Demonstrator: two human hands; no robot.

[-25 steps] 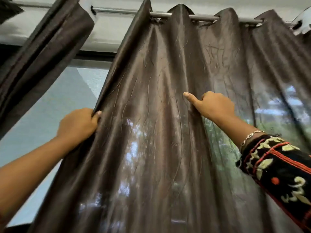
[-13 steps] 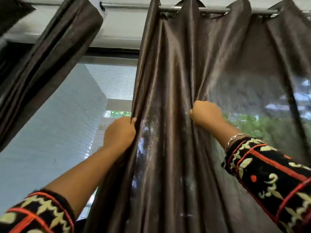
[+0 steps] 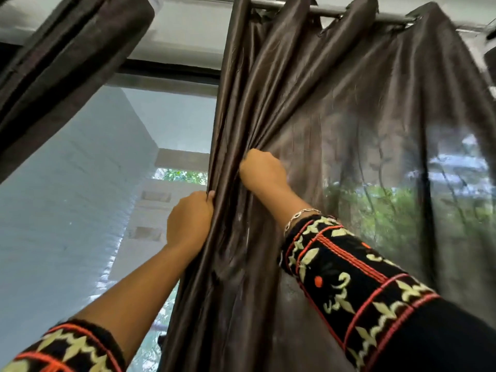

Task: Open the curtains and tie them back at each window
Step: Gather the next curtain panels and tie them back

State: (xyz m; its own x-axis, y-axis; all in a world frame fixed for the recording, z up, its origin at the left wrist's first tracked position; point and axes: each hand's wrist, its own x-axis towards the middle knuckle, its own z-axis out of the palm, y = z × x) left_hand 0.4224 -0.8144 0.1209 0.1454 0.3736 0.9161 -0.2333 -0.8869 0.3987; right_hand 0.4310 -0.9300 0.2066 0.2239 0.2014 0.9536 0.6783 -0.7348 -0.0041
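Window [image 3: 80,210] behind, brown curtain [image 3: 362,130] bunched between both grips: left hand [image 3: 189,220], right hand [image 3: 261,171], each seemingly clamped on folds.

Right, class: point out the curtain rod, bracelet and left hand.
curtain rod [image 3: 331,13], head view, bare metal between folds.
bracelet [image 3: 300,215], head view, chain at the wrist.
left hand [image 3: 189,220], head view, back of hand.

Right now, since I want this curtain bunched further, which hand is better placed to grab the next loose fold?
Right, probably. The right hand grips the curtain beside its spread part; the left hand holds the leading edge, farther away.
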